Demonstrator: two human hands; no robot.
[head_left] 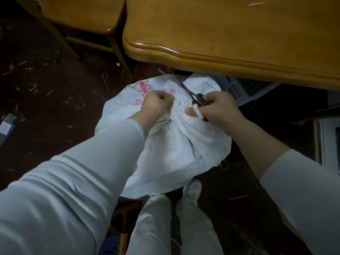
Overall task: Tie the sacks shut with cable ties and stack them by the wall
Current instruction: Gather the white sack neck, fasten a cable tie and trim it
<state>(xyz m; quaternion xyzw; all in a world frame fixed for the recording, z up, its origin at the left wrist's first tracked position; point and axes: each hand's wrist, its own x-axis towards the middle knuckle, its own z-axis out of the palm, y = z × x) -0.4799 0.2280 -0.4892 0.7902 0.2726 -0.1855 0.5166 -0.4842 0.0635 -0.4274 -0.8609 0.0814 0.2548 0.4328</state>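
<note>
A white woven sack (171, 148) with red print stands on the dark floor just below the table edge. Its mouth is gathered into a bunched neck between my hands. My left hand (158, 104) is a fist closed around that neck. My right hand (217, 107) holds a pair of scissors (197, 100) with black and orange handles; the blades point up and left over the sack top. Any cable tie on the neck is hidden under my fingers.
A wooden table (230, 37) overhangs the sack at the top right, and a wooden chair (82, 19) stands at the top left. A white perforated basket (244, 87) sits under the table. Several cut tie ends litter the floor (46, 89). My feet (192, 188) are just behind the sack.
</note>
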